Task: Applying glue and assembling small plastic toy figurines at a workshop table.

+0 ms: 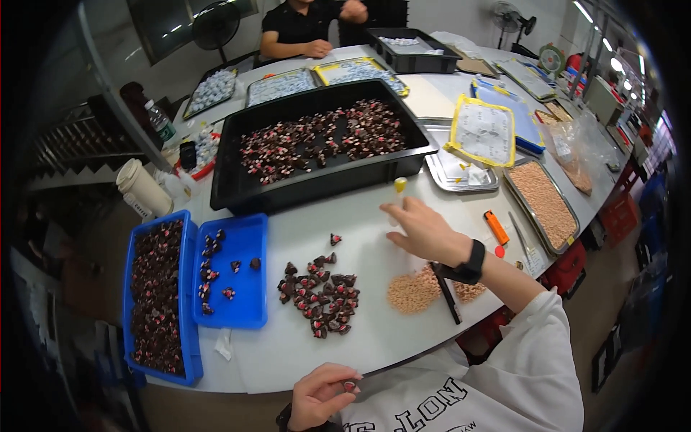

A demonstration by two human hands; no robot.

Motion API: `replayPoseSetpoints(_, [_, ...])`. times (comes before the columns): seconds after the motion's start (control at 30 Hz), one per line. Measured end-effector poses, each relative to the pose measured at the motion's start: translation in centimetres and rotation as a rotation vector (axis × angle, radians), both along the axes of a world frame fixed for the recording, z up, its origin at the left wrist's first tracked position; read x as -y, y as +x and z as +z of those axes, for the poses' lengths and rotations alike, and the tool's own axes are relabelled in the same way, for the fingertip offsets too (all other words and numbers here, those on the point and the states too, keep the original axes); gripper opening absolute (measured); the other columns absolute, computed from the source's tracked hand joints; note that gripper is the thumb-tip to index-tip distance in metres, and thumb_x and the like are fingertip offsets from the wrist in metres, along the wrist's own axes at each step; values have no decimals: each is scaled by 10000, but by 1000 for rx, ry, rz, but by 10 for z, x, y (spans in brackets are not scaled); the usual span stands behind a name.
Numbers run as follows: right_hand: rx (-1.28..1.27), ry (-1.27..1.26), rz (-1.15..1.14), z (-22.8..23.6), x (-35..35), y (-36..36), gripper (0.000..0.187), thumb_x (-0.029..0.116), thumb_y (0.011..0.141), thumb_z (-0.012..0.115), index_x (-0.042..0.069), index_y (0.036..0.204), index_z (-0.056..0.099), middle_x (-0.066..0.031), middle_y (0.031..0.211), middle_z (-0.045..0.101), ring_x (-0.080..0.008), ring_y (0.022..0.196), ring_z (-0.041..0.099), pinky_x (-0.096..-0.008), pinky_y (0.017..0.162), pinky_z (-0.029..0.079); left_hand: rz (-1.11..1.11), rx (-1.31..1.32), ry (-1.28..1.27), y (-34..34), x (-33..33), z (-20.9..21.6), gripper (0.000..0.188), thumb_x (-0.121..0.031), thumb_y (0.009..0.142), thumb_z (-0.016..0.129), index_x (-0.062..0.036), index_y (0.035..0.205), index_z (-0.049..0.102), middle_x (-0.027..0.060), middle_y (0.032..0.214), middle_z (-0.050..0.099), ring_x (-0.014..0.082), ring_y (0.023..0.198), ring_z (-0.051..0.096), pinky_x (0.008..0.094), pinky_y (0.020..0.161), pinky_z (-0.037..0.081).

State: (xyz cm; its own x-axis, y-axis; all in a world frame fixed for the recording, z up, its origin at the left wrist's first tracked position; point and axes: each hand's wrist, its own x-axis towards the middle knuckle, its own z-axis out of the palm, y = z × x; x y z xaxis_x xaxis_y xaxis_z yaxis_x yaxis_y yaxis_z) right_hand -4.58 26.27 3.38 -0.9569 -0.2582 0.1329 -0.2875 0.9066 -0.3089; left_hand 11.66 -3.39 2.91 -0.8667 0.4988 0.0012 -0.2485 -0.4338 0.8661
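Note:
My left hand (pixel 320 397), low at the front edge, is closed in a pinch on a small dark brown piece (pixel 350 387) with pink-red on it. My right hand (pixel 428 232), wearing a black watch, has its fingers around a small clear bottle with a yellow top (pixel 400 185); how firm the grip is does not show clearly. Between my hands lies a loose pile of similar dark pieces (pixel 320 295) on the white table. Below my right wrist sit a heap of small beige pieces (pixel 413 291) and a black stick-like tool (pixel 445 294).
A large black tray (pixel 230 189) of dark-and-pink pieces stands ahead. To the left are a filled blue bin (pixel 191 345) and a shallow blue tray (pixel 248 288). An orange-handled cutter (pixel 496 227), tweezers (pixel 519 234) and a beige-filled tray (pixel 543 205) lie right. Another person (pixel 299 32) sits opposite.

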Motion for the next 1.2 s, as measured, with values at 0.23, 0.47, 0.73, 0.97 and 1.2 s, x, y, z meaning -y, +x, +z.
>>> replayPoseSetpoints(0.23, [-323, -439, 292, 50, 38, 127, 426, 34, 677, 761, 65, 1052, 561, -87, 817, 609, -264, 750, 592, -334, 704, 477, -171, 130, 108, -13, 3, -5, 616, 97, 813, 619, 19, 1358, 343, 158, 1124, 546, 206, 1000, 575, 341, 889, 465])
replayPoseSetpoints(0.47, [-407, -721, 744, 22, 68, 166, 471, -29, 698, 763, 197, 1048, 544, 18, 529, 482, -140, 445, 489, -280, 457, 452, -438, 52, 209, -27, -18, -2, 416, 99, 798, 644, 66, 1198, 533, 154, 1129, 560, 186, 988, 583, 321, 860, 488])
replayPoseSetpoints(0.73, [-682, -768, 671, -3, 67, 176, 430, 303, 780, 744, 193, 1095, 473, -15, 698, 603, -194, 609, 590, -301, 544, 513, -401, 60, 96, -16, -18, 15, 370, 62, 784, 670, 78, 1139, 566, 167, 1112, 561, 216, 971, 572, 332, 843, 476])
replayPoseSetpoints(0.97, [-610, -829, 614, 28, 76, 184, 430, 248, 898, 591, 82, 1245, 399, -131, 749, 577, -244, 521, 532, -340, 503, 479, -458, 116, 233, -3, -32, -10, 439, 43, 831, 626, 30, 1239, 463, 64, 1071, 527, 103, 1014, 537, 264, 898, 462])
replayPoseSetpoints(1.2, [-678, -947, 627, 6, 72, 181, 425, 300, 911, 580, 57, 1234, 449, -214, 1038, 566, -279, 773, 577, -373, 632, 503, -315, 89, 259, -6, -24, 2, 408, 57, 837, 607, 48, 1227, 489, 56, 1087, 525, 102, 998, 539, 250, 910, 450])
